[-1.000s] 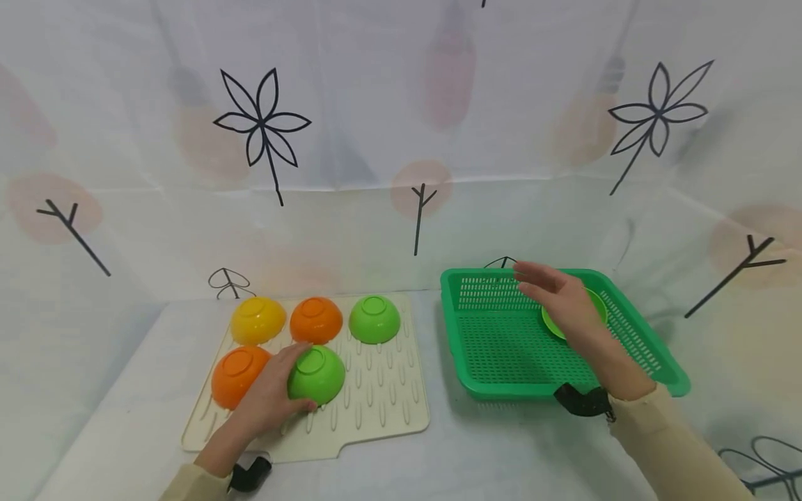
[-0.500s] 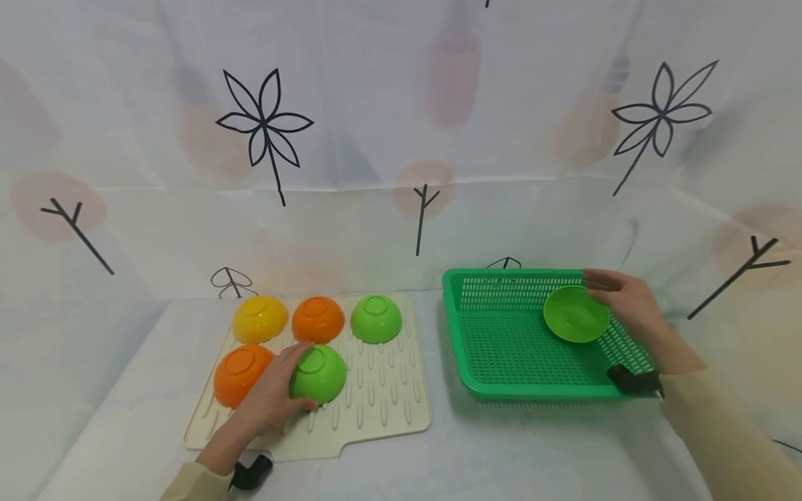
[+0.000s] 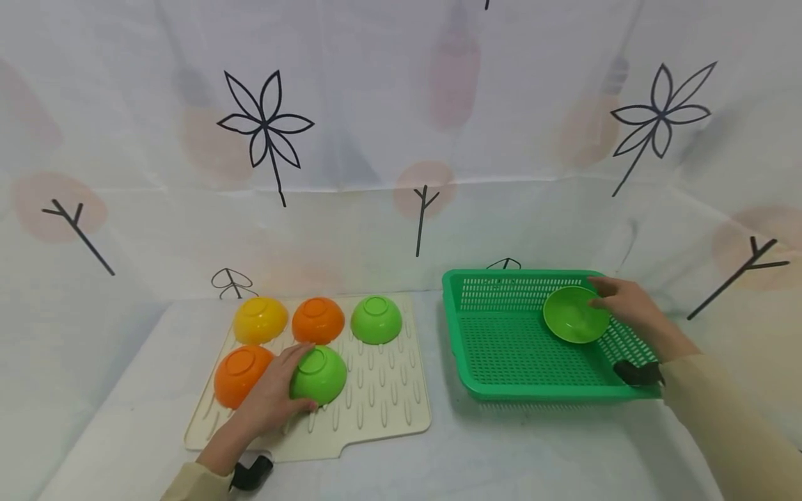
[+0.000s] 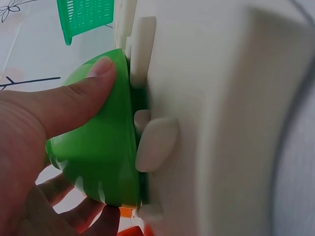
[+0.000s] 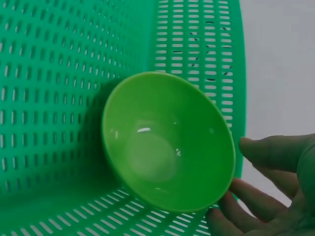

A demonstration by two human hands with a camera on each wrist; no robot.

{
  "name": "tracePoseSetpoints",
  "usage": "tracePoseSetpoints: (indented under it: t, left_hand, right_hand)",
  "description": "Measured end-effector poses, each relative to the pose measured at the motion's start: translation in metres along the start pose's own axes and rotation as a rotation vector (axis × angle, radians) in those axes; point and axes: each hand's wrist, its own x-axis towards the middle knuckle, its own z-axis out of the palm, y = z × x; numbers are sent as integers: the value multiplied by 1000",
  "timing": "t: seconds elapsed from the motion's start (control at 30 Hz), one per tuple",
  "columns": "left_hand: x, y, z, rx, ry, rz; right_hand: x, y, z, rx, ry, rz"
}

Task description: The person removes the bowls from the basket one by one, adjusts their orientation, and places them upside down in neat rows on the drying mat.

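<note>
With thumb and fingers spread round its sides, my left hand (image 3: 271, 395) grips an upside-down green bowl (image 3: 322, 374). That bowl (image 4: 93, 147) stands rim-down on the ridges of a cream draining mat (image 3: 382, 417) in the left wrist view. Over the right end of a green plastic basket (image 3: 470, 390) is my right hand (image 3: 629, 305), thumb and fingers apart. Inside the basket another green bowl (image 3: 567, 320) leans tilted, its hollow facing up. In the right wrist view, the fingertips (image 5: 236, 189) are right at that bowl's rim, while the thumb lies just beside it.
On the mat, a yellow bowl (image 3: 260, 321), an orange bowl (image 3: 317, 321) and a green bowl (image 3: 376, 320) form the back row, upside down. Another orange bowl (image 3: 241, 376) sits front left, beside my left hand. A patterned white cloth (image 3: 351, 236) hangs behind.
My right hand has moved right from above the basket's middle to the far side of the tilted green bowl, then slightly lower toward its rim. The left hand stays on its bowl.
</note>
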Motion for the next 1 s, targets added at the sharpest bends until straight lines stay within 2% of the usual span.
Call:
tracePoseSetpoints:
  t: [0.23,0.53,0.83,1.0]
  left_hand:
    - [0,-1,0,-9,-1,6]
    - [2,-3,0,-11,-9,8]
    - [2,-2,-3,-7,-15,11]
    - [4,-3,-4,-3,-15,18]
  right_hand:
    - [9,6,9,-65,99,-64]
    - [18,16,13,-258,206,-132]
    - [14,12,10,-244,226,-73]
    - [13,11,7,-240,235,-68]
